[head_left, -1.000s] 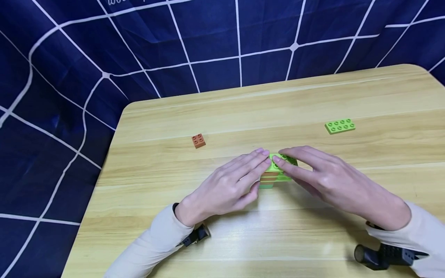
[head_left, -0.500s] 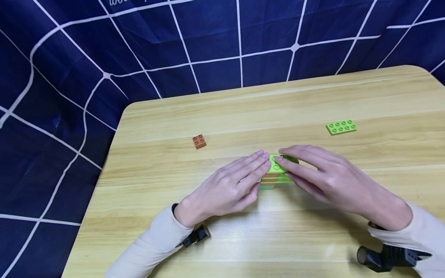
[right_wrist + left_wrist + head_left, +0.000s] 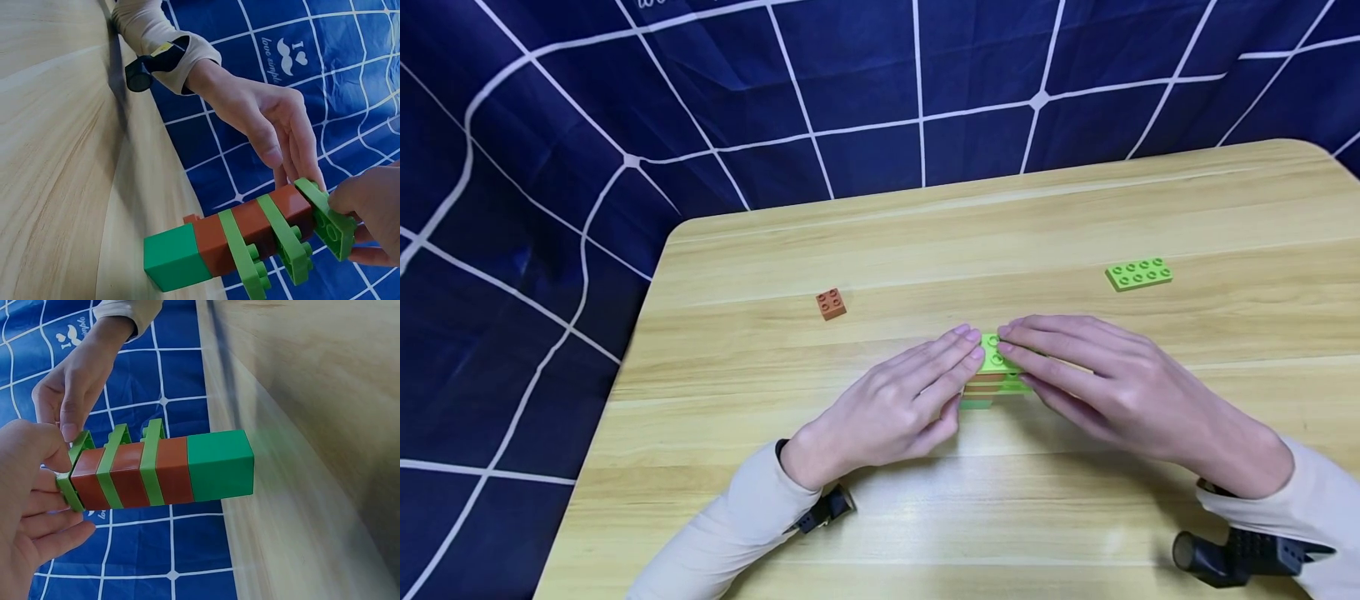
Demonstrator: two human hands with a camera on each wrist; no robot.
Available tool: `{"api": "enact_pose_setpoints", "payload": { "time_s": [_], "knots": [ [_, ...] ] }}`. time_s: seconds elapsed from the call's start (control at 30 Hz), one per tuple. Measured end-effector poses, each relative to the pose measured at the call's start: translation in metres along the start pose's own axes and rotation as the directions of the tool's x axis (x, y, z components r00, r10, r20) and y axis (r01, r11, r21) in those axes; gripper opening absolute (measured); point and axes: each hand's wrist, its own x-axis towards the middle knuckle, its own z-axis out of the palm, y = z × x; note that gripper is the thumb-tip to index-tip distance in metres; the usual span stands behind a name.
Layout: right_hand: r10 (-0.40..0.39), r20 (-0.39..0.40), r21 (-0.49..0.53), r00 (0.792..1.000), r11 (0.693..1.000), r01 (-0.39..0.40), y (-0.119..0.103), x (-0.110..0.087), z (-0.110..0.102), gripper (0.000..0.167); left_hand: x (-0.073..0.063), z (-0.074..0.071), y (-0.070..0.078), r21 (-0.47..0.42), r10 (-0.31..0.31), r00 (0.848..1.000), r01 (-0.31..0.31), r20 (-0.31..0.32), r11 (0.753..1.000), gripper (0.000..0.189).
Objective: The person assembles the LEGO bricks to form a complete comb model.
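Observation:
A toy brick tower stands upright between both hands. In the left wrist view its base is a dark green block point(image 3: 222, 465), with red-brown bricks point(image 3: 129, 475) and thin light-green plates point(image 3: 150, 462) alternating above. The light-green top plate point(image 3: 992, 358) juts out to the right. My left hand point(image 3: 891, 400) lays its straight fingers on that plate's left end; its thumb hangs apart from the bricks in the right wrist view. With thumb and fingers my right hand point(image 3: 1105, 383) pinches the plate's right part, covering much of it.
A loose red-brown brick point(image 3: 831, 304) lies beyond the left hand on the wooden table point(image 3: 925, 533). Farther right lies a light-green eight-stud plate point(image 3: 1139, 274). Behind the table hangs a dark blue cloth point(image 3: 865, 158) with white lines.
My right hand's fingers have drawn together and slid slightly over the top plate, covering more of its right end. The left hand stays on the plate's left end.

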Motion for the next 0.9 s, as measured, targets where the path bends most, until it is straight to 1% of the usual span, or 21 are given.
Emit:
{"api": "enact_pose_setpoints", "payload": {
  "time_s": [0.17,0.4,0.9],
  "knots": [
    [-0.004,0.009,0.001,1.0,1.0,0.004,0.0015,-0.0023,0.0013,0.038,-0.0001,0.0014,0.0004,0.001,0.001,1.0,-0.001,-0.018,1.0,0.043],
    [-0.013,-0.002,0.005,1.0,1.0,0.013,0.0022,-0.002,0.0031,0.038,-0.0005,0.0026,0.0007,-0.004,0.001,0.999,-0.001,-0.049,1.0,0.043],
    [-0.057,-0.041,0.004,0.998,0.998,0.058,0.0024,0.0003,0.0058,0.036,0.0005,0.0026,-0.0015,-0.011,0.001,0.999,-0.001,-0.053,1.0,0.042]
  ]
}}
